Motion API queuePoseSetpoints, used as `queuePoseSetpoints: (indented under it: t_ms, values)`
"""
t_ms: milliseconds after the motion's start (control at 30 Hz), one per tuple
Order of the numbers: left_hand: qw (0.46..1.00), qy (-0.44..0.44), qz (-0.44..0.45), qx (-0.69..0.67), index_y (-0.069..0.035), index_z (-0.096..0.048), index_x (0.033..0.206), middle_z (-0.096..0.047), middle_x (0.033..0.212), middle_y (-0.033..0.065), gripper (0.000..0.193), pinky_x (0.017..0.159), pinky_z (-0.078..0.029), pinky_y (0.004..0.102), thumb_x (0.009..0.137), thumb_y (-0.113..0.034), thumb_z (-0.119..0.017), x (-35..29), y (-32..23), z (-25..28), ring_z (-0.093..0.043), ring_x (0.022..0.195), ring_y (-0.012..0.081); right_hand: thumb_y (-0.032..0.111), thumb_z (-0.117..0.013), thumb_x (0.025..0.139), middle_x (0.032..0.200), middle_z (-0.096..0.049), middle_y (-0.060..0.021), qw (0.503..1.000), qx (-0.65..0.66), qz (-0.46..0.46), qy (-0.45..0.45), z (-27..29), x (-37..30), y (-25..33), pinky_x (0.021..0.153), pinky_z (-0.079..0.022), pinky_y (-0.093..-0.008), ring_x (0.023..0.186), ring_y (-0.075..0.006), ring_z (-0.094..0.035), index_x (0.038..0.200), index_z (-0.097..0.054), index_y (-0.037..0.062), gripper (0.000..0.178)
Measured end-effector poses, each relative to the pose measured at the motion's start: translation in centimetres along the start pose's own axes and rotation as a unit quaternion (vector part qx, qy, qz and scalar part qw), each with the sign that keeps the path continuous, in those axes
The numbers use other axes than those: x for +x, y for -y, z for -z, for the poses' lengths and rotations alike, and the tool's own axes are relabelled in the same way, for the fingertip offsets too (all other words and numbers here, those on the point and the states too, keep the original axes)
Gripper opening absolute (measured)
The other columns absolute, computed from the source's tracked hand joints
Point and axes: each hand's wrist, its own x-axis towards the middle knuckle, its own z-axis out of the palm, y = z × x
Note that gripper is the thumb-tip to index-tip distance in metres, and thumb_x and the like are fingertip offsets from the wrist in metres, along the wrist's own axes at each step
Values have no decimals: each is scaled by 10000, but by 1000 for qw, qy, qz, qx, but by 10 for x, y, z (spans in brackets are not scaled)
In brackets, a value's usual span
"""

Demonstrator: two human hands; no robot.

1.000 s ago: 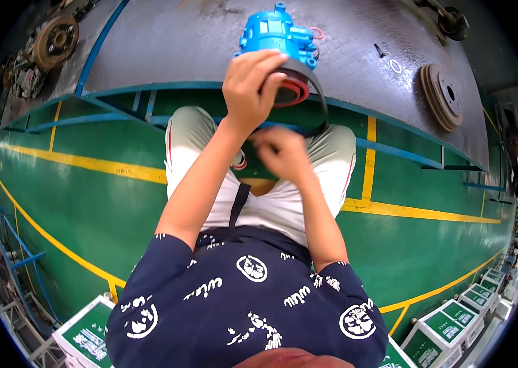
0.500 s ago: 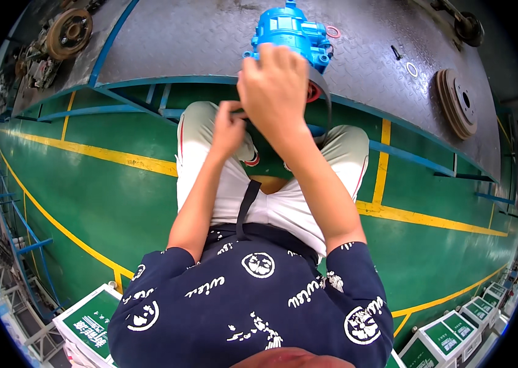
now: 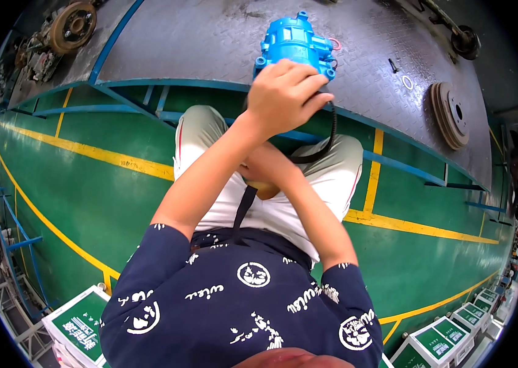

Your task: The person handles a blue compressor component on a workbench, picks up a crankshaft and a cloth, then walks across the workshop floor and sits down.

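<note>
A bright blue compressor-like unit [image 3: 296,40] sits at the near edge of the metal table. My left hand [image 3: 286,92] is on its near end, fingers bent over the front and thumb sticking out to the right; the fingers hide that end. A black ribbed belt [image 3: 334,126] hangs in a curve from the unit's right side toward my lap. Below the left forearm, my right hand [image 3: 265,161] crosses to the left and looks closed where the belt's lower part runs to it. The left forearm covers part of that hand, and its fingertips are hidden.
To the right on the table are a small bolt [image 3: 393,64], a white ring [image 3: 407,82] and a rusty brake drum [image 3: 449,116]. A red ring [image 3: 335,44] lies by the blue unit. A rusty hub assembly [image 3: 74,27] stands far left. My knees are close under the table edge.
My hands have swapped heights: the left has risen to the blue unit's front, while the right has dropped from it to below the left forearm. The belt now hangs lower, toward my lap.
</note>
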Motion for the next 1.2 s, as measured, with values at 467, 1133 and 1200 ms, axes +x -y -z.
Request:
queuePoseSetpoints:
  t_ms: [467,1133,1200]
  values:
    - [901,4,371,-226,8,-572,1318,-643,1267,228,295,1011,-480,399,1063,-137,-541,-143,5,-13,-624,1169,403,183,-706,833,1015,-658,-54,854,-315,-12,-414,96,64,34,891,-450,-415,1027,-263,-619,861,-764,145,75]
    - [998,-30,-22,47,-239,-818,998,-727,903,-68,158,848,-386,375,915,-358,-757,5,6,-1,-624,864,181,90,-623,903,1130,-680,-125,998,-17,41,-46,26,-38,-15,924,-463,-404,1093,-275,-616,1132,-693,70,240]
    - [996,-79,32,12,-214,-804,1075,-729,937,-55,174,855,-381,363,961,-314,-720,-15,19,4,-613,866,183,41,-647,867,1073,-703,-135,968,-82,33,-235,46,-48,-6,884,-475,-409,1042,-287,-638,1062,-730,59,213]
